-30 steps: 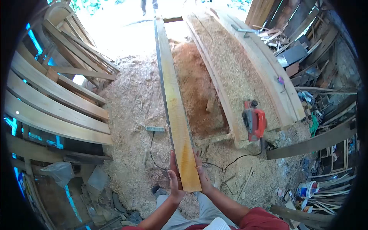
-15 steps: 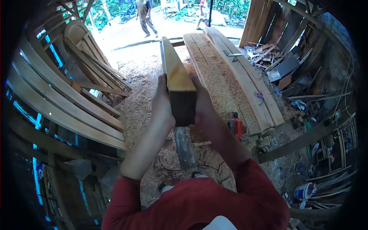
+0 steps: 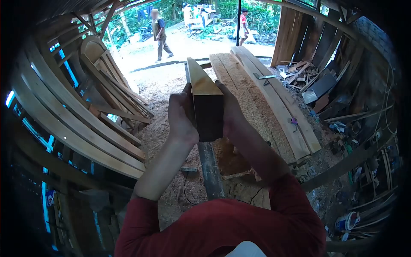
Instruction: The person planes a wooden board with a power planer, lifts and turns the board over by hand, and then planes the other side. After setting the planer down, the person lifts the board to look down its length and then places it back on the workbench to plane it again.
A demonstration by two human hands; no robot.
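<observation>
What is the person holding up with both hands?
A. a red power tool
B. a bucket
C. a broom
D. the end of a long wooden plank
D: the left hand and the right hand press against the two sides of the long wooden plank, its dark cut end raised toward the camera while the rest runs away over the sawdust floor.
</observation>
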